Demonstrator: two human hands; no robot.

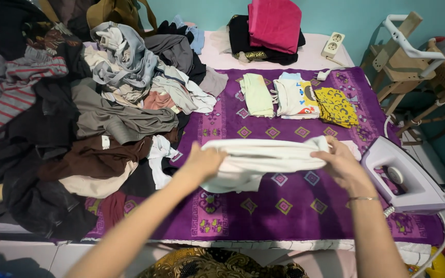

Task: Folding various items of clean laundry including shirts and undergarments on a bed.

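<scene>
Big heap of unfolded mixed dark and grey clothes [78, 113] fills the left side. Purple patterned rug-like cloth [284, 206] covers the surface. White folded fabric garment [258, 159] lies mid-cloth, stretched between both hands. Lilac-white electric iron [403, 180] sits just right of it. Three small folded garments [297, 98] lie behind. Left hand [202, 162] grasps garment's left end; right hand [338, 162] pinches its right end.

A plain teal painted wall [336, 15] stands behind. Pale square floor tiles [37, 252] show along the near edge. A light wooden folding frame with a white tubular bar [405, 49] leans at right.
</scene>
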